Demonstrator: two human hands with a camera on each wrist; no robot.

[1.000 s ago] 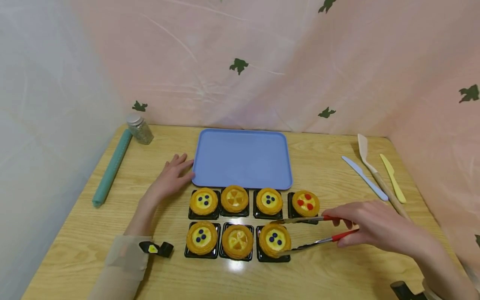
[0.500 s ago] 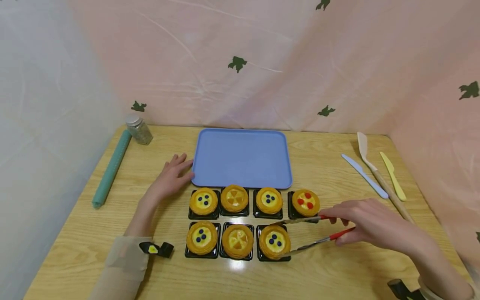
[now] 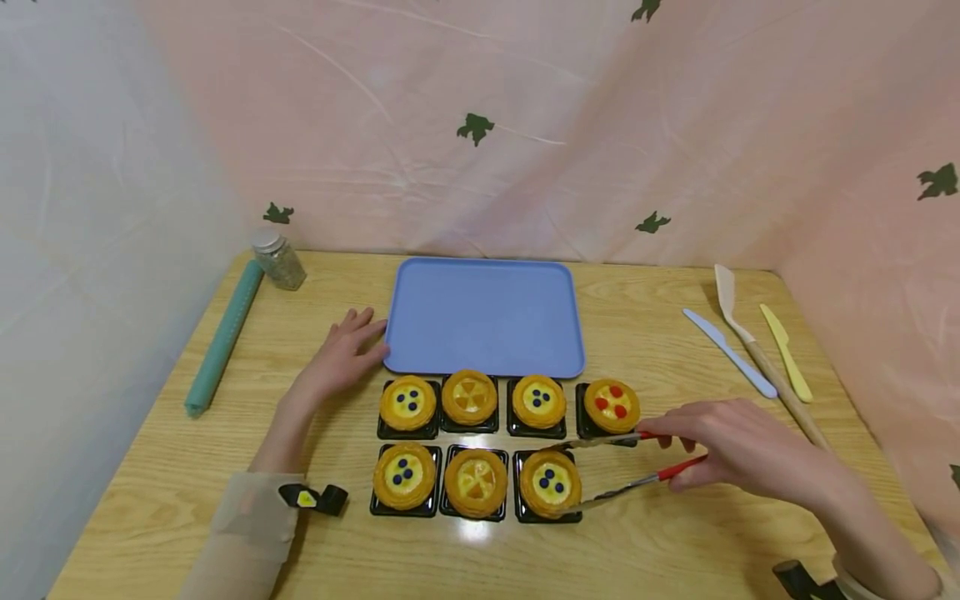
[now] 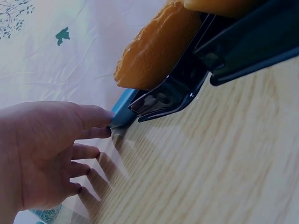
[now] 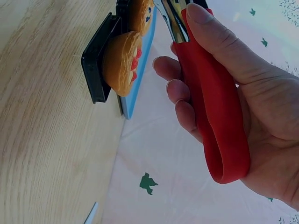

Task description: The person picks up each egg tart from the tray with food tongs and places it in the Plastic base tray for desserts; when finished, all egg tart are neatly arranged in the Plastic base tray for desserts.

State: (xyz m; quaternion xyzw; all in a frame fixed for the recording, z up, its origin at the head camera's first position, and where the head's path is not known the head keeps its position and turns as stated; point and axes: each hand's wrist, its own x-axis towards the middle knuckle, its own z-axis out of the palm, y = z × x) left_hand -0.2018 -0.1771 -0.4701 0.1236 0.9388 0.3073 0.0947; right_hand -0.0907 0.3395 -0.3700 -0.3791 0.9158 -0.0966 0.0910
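Note:
In the head view my right hand (image 3: pixel 731 450) grips a pair of tongs (image 3: pixel 637 483) by red handles. The tongs are spread, one arm behind and one in front of a custard tart with three blue dots (image 3: pixel 550 483). That tart rests in a black square tray at the right end of the front row. Whether the tongs touch it, I cannot tell. At the left edge of a blue tray (image 3: pixel 483 317), my left hand (image 3: pixel 341 354) lies with fingers spread, fingertips touching the rim. The left wrist view shows thumb and forefinger at that edge.
Several other tarts in black trays form two rows, including a red-dotted tart (image 3: pixel 612 406) behind the tongs. To the right lie a blue knife (image 3: pixel 727 352), a spatula (image 3: pixel 772 367) and a yellow knife (image 3: pixel 786 354). On the left are a green rolling pin (image 3: pixel 225 337) and a jar (image 3: pixel 280 260).
My right hand has shifted slightly left with the tongs, and their arms now reach a little further around the front right tart. My left hand has stayed put.

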